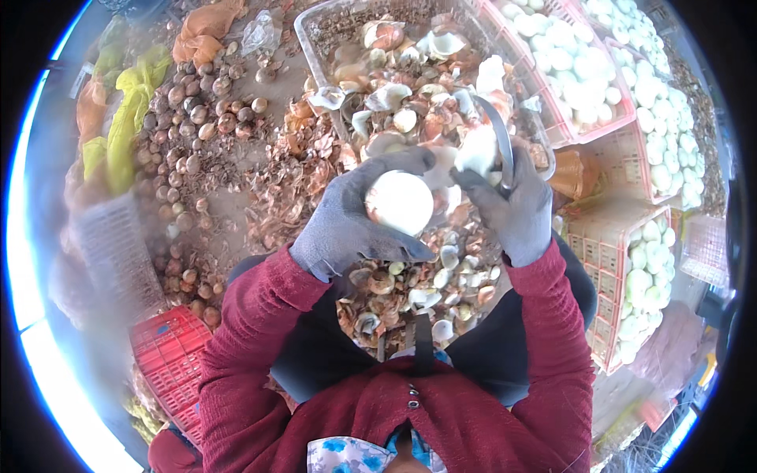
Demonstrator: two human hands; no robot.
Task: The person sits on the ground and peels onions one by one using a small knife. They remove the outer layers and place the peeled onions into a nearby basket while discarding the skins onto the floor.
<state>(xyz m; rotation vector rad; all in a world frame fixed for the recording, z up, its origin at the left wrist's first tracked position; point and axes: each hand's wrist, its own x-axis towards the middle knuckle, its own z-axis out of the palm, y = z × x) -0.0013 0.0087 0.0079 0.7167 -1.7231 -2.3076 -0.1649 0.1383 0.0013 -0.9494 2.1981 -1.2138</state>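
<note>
My left hand (349, 213), in a grey work glove, holds a mostly peeled white onion (400, 203) between thumb and fingers. A little brownish skin shows on the onion's left side. My right hand (513, 204), gloved alike, grips a knife with a curved blade (498, 133) that points up and away from me. Next to the blade, by the right fingertips, is a white onion or onion layer (476, 151); whether the fingers touch it I cannot tell. The knife's handle is hidden in the glove. Below both hands lie onion skins and trimmings (414, 284).
Ahead stands a grey plastic tub (303, 29) with onion skins inside. Pink crates (597, 266) of peeled onions line the right. Unpeeled onions (195, 112) spread over the floor at left, near yellow mesh sacking (133, 94). A red crate (168, 360) lies at lower left.
</note>
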